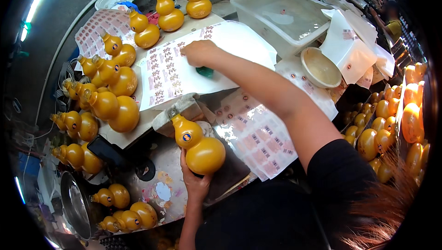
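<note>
Reddish hair and a black sleeve come nearest the camera, behind and right of both grips. The left grip is wrapped around the lower bulb of a yellow gourd-shaped bottle. The bottle's long axis seems the relation to mind: it runs away from this grip, neck forward and leftward, toward a white sheet. Printed decals lie left of the curled right grip, the nearer hand; whether it pinches one, I can't say.

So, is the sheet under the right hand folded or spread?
Spread: the white sheet lies open beneath the right hand, printed rows showing.
</note>
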`<state>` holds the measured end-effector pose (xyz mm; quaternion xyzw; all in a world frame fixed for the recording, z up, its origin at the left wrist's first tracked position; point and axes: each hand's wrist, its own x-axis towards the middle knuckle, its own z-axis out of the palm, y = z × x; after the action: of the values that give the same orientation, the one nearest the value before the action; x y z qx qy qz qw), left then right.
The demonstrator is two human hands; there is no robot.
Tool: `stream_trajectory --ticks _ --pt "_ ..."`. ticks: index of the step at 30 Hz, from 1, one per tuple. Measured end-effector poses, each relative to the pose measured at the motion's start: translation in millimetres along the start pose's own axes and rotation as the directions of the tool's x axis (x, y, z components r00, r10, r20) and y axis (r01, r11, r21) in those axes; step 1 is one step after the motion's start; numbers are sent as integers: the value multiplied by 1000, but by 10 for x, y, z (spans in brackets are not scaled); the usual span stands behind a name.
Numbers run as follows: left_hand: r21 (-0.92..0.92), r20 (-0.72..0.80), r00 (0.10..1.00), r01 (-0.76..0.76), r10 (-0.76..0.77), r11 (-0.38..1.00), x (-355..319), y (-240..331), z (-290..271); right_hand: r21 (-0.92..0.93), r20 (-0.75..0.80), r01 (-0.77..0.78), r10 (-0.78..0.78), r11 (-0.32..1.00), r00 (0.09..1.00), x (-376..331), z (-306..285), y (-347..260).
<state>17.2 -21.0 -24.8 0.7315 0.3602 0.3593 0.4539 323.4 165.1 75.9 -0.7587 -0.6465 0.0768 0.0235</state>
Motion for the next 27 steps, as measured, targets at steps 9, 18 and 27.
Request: stream_trajectory --ticks 9,18,27 --pt "-70 -14 1000 11 -12 997 -29 -85 42 99 -14 -61 63 993 998 -1776 -120 619" --pt "-108 -18 1000 22 -24 994 12 -17 60 920 309 -167 393 -356 866 -1818 772 472" --pt "44 -11 999 35 -34 998 -44 46 -79 951 181 -32 469 -308 864 -2284 883 376"
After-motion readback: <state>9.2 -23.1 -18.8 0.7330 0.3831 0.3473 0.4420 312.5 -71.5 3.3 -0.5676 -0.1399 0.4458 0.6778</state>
